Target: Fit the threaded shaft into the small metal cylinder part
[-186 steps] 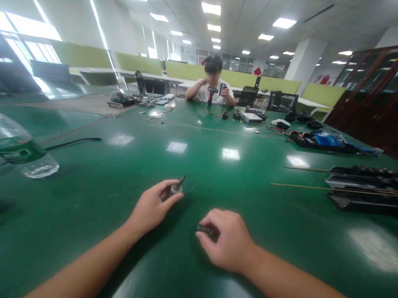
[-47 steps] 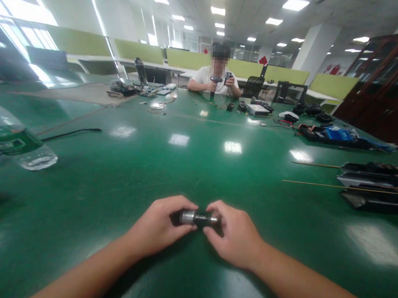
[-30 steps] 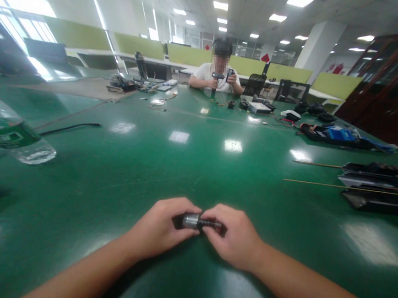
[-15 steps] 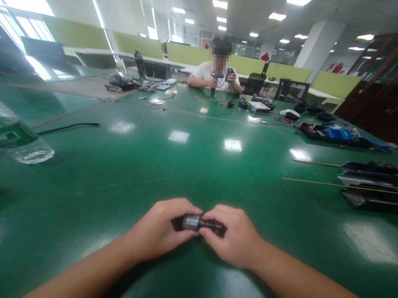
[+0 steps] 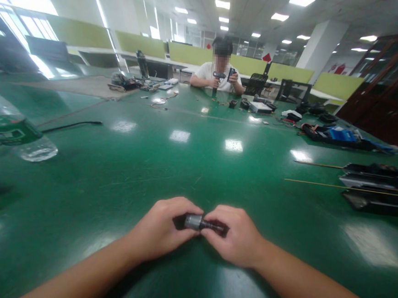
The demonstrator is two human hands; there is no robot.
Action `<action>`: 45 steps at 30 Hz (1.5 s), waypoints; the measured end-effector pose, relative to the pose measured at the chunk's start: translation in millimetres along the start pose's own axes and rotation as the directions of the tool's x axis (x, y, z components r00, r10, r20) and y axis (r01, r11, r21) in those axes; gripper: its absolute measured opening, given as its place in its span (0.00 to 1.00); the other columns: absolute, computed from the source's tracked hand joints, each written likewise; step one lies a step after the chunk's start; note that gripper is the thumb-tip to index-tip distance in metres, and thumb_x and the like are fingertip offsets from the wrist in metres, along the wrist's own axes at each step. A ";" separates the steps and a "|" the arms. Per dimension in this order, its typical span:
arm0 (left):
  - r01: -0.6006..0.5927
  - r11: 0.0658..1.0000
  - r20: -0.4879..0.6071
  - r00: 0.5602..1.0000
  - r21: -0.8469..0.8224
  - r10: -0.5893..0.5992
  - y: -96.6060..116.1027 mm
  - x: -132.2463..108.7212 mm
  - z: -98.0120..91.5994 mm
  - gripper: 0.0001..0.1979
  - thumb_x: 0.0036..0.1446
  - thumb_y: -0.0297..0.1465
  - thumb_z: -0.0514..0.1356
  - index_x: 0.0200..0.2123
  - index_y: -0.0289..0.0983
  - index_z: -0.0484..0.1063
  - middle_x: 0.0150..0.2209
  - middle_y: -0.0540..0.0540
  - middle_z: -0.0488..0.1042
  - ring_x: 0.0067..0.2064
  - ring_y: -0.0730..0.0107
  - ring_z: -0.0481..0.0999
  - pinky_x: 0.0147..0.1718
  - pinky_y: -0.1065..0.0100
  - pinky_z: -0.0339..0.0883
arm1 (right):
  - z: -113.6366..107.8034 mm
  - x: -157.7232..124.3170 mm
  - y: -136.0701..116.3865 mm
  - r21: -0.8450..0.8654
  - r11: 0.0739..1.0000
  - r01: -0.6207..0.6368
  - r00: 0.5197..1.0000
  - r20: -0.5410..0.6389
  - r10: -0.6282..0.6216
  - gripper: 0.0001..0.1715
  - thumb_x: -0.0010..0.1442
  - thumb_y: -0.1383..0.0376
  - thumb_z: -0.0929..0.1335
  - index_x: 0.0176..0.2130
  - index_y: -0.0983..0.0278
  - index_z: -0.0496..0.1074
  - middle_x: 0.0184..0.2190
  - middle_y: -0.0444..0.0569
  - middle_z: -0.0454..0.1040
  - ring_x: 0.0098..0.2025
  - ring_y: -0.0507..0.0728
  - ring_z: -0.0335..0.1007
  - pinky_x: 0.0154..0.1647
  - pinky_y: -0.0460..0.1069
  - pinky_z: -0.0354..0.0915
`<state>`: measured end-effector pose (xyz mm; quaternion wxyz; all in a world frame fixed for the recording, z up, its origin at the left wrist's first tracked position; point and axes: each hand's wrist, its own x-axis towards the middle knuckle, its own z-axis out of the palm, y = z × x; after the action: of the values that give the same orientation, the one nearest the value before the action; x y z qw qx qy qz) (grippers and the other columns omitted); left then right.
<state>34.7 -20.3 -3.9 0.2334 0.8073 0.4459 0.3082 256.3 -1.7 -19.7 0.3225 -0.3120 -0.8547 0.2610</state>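
Close to the near side of the green table (image 5: 197,176), a small grey metal cylinder with a thinner dark ridged shaft (image 5: 193,221) lies sideways between my two hands. My left hand (image 5: 165,222) is curled around the thick end, thumb and fingers closed on it. The thinner end points right, into my right hand (image 5: 235,234), whose thumb and fingertips pinch it near where the two parts meet. Both ends of the piece are partly hidden by my fingers. I cannot tell whether it is one part or two joined parts.
A clear plastic bottle with a green label (image 5: 12,129) lies at the left, near a black cable (image 5: 73,125). Dark trays (image 5: 370,199) with thin rods are at the right. Beyond them is a blue-filled case (image 5: 341,134). Across the table sits a person (image 5: 204,76) holding handheld devices.
My hands and the metal piece stay almost where they were, still closed on it. The view has shifted very slightly.
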 end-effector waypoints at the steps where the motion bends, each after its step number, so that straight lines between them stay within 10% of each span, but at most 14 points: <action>1: -0.001 1.000 -0.003 1.000 0.002 0.001 -0.1 0.1 0.0 0.09 0.54 0.30 0.67 0.40 0.42 0.77 0.37 0.50 0.79 0.37 0.70 0.78 0.39 0.71 0.70 | 0.0 -0.1 0.2 -0.003 1.000 -0.001 1.000 0.003 0.001 0.06 0.60 0.64 0.71 0.39 0.63 0.77 0.31 0.47 0.77 0.32 0.54 0.72 0.35 0.47 0.65; 45: 0.035 0.999 -0.047 0.998 0.037 -0.033 -4.5 0.8 -2.3 0.10 0.52 0.29 0.67 0.40 0.42 0.77 0.37 0.53 0.80 0.38 0.73 0.78 0.39 0.73 0.68 | 0.6 -0.4 3.9 -0.034 0.998 -0.058 0.998 -0.027 0.058 0.06 0.59 0.62 0.72 0.34 0.64 0.76 0.27 0.45 0.74 0.28 0.53 0.68 0.32 0.48 0.60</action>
<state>30.8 -17.2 -5.0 0.2129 0.7965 0.4705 0.3145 257.6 0.5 -22.8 0.3204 -0.3456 -0.8454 0.2512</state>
